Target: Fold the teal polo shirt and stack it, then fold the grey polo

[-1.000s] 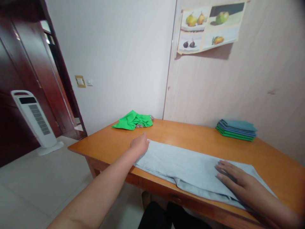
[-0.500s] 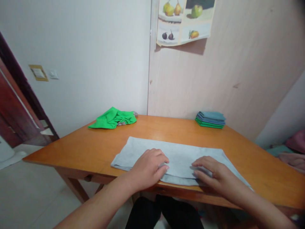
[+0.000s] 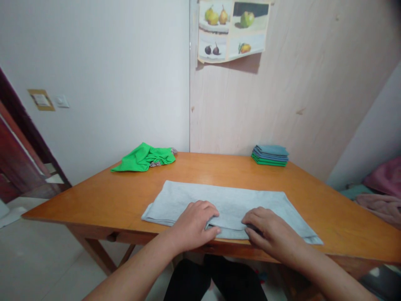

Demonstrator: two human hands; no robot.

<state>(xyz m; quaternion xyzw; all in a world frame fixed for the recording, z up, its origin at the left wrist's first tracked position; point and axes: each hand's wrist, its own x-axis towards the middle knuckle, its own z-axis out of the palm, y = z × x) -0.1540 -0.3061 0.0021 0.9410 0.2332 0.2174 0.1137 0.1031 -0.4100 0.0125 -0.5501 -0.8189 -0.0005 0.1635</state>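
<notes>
A light grey cloth, folded into a long flat band, lies along the near edge of the table. My left hand is on its front edge left of the middle, fingers curled over the top layer and thumb below that layer's edge. There the edge is slightly raised, with a dark gap under it. To the right, my right hand has its fingers and thumb closed around the same front edge. The fabric inside each grip is partly hidden by the fingers.
On the wooden table, a crumpled bright green cloth lies at the back left. A neat stack of folded blue and green cloths stands at the back right. Behind is a wall with a fruit poster. Pinkish fabric lies beyond the right edge.
My right hand has moved left and closed on the cloth's front edge. The top layer's edge has lifted slightly at my left hand. The view has shifted slightly to the right.
</notes>
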